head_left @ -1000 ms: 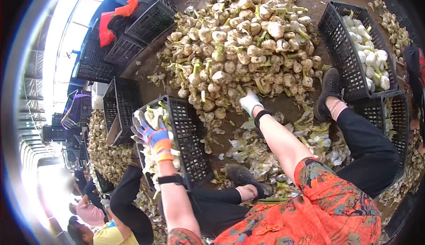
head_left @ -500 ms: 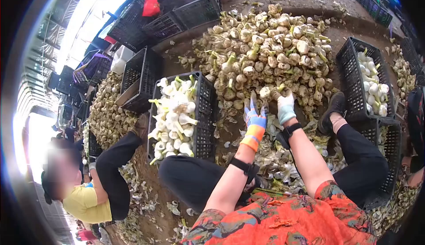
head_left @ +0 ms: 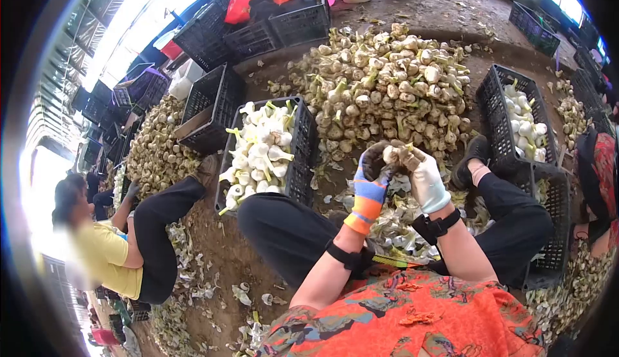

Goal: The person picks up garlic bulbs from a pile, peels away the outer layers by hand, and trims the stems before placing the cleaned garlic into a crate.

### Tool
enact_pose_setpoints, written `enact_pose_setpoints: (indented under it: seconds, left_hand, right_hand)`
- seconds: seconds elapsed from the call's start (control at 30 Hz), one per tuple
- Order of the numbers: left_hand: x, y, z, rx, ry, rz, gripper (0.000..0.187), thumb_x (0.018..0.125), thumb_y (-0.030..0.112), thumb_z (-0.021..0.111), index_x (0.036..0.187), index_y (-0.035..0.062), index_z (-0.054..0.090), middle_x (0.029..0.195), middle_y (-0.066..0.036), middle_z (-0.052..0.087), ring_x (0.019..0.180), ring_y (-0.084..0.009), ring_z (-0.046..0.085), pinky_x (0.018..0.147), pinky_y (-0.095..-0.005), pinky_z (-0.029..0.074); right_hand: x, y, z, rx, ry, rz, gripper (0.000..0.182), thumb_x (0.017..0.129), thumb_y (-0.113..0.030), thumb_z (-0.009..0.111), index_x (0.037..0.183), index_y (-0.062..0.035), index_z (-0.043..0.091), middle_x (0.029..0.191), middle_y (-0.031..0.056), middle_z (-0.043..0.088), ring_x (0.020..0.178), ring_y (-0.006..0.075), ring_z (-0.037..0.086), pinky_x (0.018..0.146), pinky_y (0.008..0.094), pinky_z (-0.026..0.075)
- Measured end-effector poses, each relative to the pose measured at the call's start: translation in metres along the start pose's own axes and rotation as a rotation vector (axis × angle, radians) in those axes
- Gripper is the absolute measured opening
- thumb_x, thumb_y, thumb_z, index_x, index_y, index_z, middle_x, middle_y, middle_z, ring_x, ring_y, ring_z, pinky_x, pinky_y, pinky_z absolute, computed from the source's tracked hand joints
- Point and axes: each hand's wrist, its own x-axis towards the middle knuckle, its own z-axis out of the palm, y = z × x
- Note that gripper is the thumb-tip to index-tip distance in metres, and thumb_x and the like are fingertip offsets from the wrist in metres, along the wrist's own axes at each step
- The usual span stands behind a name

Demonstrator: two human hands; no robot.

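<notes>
A garlic bulb [head_left: 391,155] with dry brown outer skin is held between my two hands, in front of the pile. My left hand [head_left: 371,180], in a blue and orange glove with dark, dirty fingers, is closed on the bulb's left side. On the other side, my right hand [head_left: 428,182], in a white and pale green glove, pinches the bulb; some of its fingers are hidden. Just beyond lies a large heap of unpeeled garlic [head_left: 387,93]. To the left of my hands, a black crate [head_left: 303,147] is filled with clean white garlic bulbs [head_left: 260,157].
Another black crate [head_left: 493,122] with white bulbs stands at the right, above a further crate [head_left: 548,241]. Peeled skins [head_left: 403,218] litter the ground between my legs. At left, a person in a yellow shirt [head_left: 113,254] sits by another garlic heap [head_left: 155,144].
Both hands have drawn back from the heap's near edge towards my body, bringing a garlic bulb. My left hand, previously stretched out, now curls round it. The head view has shifted slightly.
</notes>
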Motion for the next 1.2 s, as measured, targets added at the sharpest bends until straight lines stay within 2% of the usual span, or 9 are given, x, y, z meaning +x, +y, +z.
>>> enact_pose_setpoints:
  seconds: [0.07,0.13,0.23,0.57,0.8,0.93,1.03,1.1,1.2]
  left_hand:
    - [-0.008,0.008,0.002,0.087,0.057,-0.022,0.053,0.078,-0.012,0.06,0.127,0.0017,0.045,0.122,-0.01,0.055,0.109,-0.019,0.056,0.094,-0.0325,0.047]
    - [-0.015,0.015,0.003,0.198,0.012,0.005,0.053,0.076,-0.015,0.058,0.126,0.0014,0.046,0.122,-0.01,0.056,0.108,-0.0184,0.056,0.094,-0.0321,0.047]
    - [-0.017,0.011,0.001,0.151,0.057,0.012,0.054,0.074,-0.014,0.059,0.124,0.0023,0.046,0.117,-0.009,0.056,0.108,-0.0179,0.055,0.093,-0.031,0.046]
    - [-0.02,0.009,-0.009,0.118,0.057,-0.018,0.056,0.075,-0.012,0.066,0.125,0.0028,0.047,0.119,-0.009,0.056,0.107,-0.0199,0.056,0.092,-0.0329,0.048]
    - [-0.021,0.024,-0.001,-0.175,0.092,-0.177,0.061,0.072,-0.011,0.069,0.126,0.0045,0.045,0.121,-0.008,0.054,0.109,-0.0183,0.054,0.092,-0.0311,0.048]
    - [-0.018,0.022,-0.008,0.21,-0.088,0.023,0.058,0.074,-0.008,0.071,0.125,0.0034,0.046,0.125,-0.007,0.052,0.107,-0.0185,0.055,0.093,-0.0324,0.046]
    - [-0.02,0.031,-0.006,0.033,-0.075,-0.097,0.054,0.074,-0.004,0.072,0.121,0.0038,0.049,0.12,-0.008,0.055,0.106,-0.0199,0.056,0.09,-0.0336,0.048]
    - [-0.018,0.038,-0.002,-0.094,-0.088,-0.21,0.048,0.079,0.001,0.07,0.122,0.0043,0.049,0.118,-0.009,0.056,0.105,-0.0212,0.057,0.088,-0.0337,0.05]
    - [-0.017,0.044,-0.006,-0.445,0.035,-0.351,0.045,0.088,0.012,0.062,0.129,0.0079,0.044,0.121,-0.012,0.055,0.107,-0.023,0.057,0.086,-0.035,0.051]
  right_hand:
    - [-0.002,0.002,-0.005,0.045,-0.046,0.036,0.04,0.09,-0.023,0.061,0.118,0.0049,0.056,0.095,0.0073,0.066,0.087,0.0141,0.061,0.084,0.027,0.046]
    - [-0.012,-0.005,0.008,-0.072,-0.065,-0.11,0.029,0.088,-0.023,0.065,0.099,0.0032,0.062,0.088,0.0058,0.066,0.082,0.0125,0.06,0.079,0.0271,0.046]
    - [-0.014,-0.001,0.014,0.053,0.058,-0.032,0.019,0.087,-0.01,0.064,0.099,0.0039,0.062,0.089,0.0079,0.066,0.078,0.0148,0.063,0.075,0.0273,0.051]
    - [-0.026,-0.016,0.013,0.041,-0.03,0.07,0.035,0.084,-0.001,0.061,0.117,0.0063,0.055,0.104,0.0135,0.065,0.092,0.02,0.064,0.084,0.0312,0.05]
    - [-0.022,-0.023,0.007,-0.258,-0.192,-0.092,0.03,0.083,0.003,0.062,0.113,0.0067,0.058,0.105,0.0097,0.066,0.094,0.0155,0.063,0.087,0.0271,0.047]
    - [-0.025,-0.037,0.003,0.151,-0.193,0.22,0.03,0.083,0.0,0.062,0.112,0.0066,0.058,0.1,0.0113,0.066,0.09,0.0191,0.065,0.082,0.0299,0.052]
    - [-0.037,-0.04,0.012,0.162,-0.143,0.222,0.029,0.083,-0.002,0.063,0.11,0.0054,0.059,0.098,0.0112,0.066,0.087,0.0201,0.066,0.08,0.0294,0.052]
    - [-0.035,-0.035,0.007,0.016,-0.147,0.14,0.026,0.082,0.0,0.062,0.107,0.004,0.061,0.099,0.0103,0.066,0.088,0.0201,0.064,0.079,0.0284,0.049]
    - [-0.034,-0.031,-0.01,-0.937,-0.308,-0.375,0.027,0.081,-0.001,0.062,0.108,0.0025,0.062,0.1,0.0087,0.066,0.09,0.019,0.063,0.08,0.0276,0.047]
